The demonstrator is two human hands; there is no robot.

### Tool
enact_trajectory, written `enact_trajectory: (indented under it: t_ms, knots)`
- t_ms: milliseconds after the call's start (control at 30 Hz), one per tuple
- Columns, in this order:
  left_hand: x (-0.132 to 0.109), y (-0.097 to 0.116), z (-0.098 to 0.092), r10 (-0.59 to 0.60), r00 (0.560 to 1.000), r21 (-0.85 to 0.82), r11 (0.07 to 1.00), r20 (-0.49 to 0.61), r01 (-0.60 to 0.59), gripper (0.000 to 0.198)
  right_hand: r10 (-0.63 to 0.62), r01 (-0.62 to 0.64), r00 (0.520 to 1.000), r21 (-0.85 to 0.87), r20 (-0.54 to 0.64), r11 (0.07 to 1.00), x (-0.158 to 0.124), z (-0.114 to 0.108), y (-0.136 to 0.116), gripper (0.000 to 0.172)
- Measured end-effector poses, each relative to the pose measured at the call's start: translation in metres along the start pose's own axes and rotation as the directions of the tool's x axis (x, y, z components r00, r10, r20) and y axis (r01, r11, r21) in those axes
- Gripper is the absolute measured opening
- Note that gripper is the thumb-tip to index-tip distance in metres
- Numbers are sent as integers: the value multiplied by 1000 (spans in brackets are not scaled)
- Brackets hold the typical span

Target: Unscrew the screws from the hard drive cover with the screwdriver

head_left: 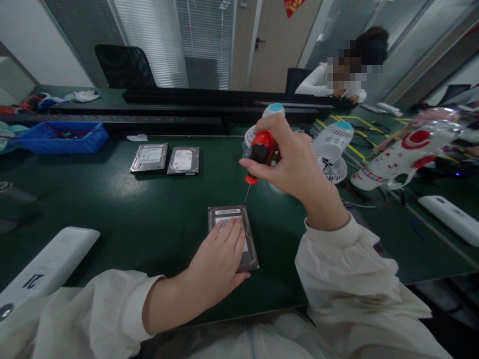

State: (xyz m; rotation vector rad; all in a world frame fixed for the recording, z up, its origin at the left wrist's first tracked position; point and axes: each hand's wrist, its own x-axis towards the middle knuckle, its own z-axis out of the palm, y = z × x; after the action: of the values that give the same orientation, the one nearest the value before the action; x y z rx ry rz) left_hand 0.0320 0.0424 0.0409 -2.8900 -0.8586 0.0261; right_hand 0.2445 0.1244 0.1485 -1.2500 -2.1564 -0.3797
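A hard drive (251,249) lies label side up on the green table in front of me. My left hand (220,254) rests flat across its label, fingers stretched out, with the thumb at the near edge. In my right hand (292,159) is a red and black screwdriver (261,149), gripped by the handle and pointing down. Its thin shaft slants to the far right corner of the drive, where the tip appears to touch. Two more hard drives, one (150,157) beside the other (184,160), lie farther back on the left.
A blue tray (67,138) with wires stands at the far left. White handheld fans (333,142) and a large white and red bottle-shaped object (404,149) stand right. White devices lie at left (56,259) and right (449,217). Across the table sits a person (318,80).
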Motion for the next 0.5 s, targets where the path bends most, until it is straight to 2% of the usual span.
enact_trajectory:
  t_ms: [100,167,300,400,500]
  knots:
    - [0,0,1,-6,1000,-1,1000,-18,6,91,31,-28,999,-126,20,992,0,-8,-7,39]
    - [0,0,1,-3,1000,-3,1000,-23,3,91,44,-37,998,-121,52,992,0,-11,-10,39]
    - [0,0,1,7,1000,0,1000,-20,-7,93,72,-60,991,-111,109,992,2,-13,-13,58]
    - [0,0,2,7,1000,5,1000,-19,-7,95,137,-119,988,-211,72,970,4,-14,-13,53]
    - [-1,0,4,1,1000,-2,1000,-25,-1,95,170,-159,984,-167,51,973,5,-17,-12,46]
